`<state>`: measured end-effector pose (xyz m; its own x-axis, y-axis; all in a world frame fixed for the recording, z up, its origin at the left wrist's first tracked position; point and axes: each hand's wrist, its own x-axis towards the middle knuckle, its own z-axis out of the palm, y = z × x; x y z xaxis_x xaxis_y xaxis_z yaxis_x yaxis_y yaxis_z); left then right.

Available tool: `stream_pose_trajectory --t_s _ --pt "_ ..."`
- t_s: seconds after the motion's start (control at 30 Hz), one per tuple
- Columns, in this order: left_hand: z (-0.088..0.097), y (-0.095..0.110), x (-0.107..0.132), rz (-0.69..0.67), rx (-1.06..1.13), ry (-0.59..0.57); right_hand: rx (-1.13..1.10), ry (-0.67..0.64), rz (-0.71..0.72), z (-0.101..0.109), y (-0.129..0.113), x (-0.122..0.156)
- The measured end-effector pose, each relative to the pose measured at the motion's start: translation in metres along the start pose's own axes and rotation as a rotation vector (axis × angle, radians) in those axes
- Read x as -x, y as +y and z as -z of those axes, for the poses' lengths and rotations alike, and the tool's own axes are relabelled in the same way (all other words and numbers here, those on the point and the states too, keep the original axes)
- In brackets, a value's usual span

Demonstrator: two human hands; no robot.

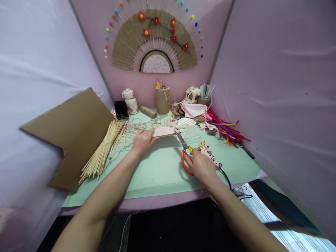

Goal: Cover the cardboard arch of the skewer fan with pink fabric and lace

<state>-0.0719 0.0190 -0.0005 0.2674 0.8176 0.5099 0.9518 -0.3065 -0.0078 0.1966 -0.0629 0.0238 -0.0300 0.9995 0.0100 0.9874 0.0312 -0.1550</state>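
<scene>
Left hand (143, 142) pinches the spotted piece (164, 131), which looks light and stiff, best held by its edge; right hand (202, 165) grips scissors (185, 146)

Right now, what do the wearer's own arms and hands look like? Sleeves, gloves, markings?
Left hand and right hand: both ungloved. Left arm and right arm: no sleeve in view on either, and no watch, bracelet or band at the wrists. No obvious markings. Rings or nail polish: too small to tell.
</scene>
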Motion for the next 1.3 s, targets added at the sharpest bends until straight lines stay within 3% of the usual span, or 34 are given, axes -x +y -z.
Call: stream_pose_trajectory --t_s 0.63,0.87,1.1,1.3 --pt "0.0 0.003 0.0 0.018 0.043 -0.031 0.028 -0.063 -0.001 0.0 -0.001 -0.002" --pt "0.001 0.001 0.001 0.05 0.001 -0.076 0.004 -0.053 -0.077 0.015 0.009 0.0" --pt "0.001 0.001 0.002 0.069 -0.025 -0.249 0.076 -0.25 0.208 0.013 0.005 0.029" --pt "0.008 -0.003 -0.001 0.08 0.001 -0.287 -0.032 -0.146 0.477 -0.008 -0.014 0.014"
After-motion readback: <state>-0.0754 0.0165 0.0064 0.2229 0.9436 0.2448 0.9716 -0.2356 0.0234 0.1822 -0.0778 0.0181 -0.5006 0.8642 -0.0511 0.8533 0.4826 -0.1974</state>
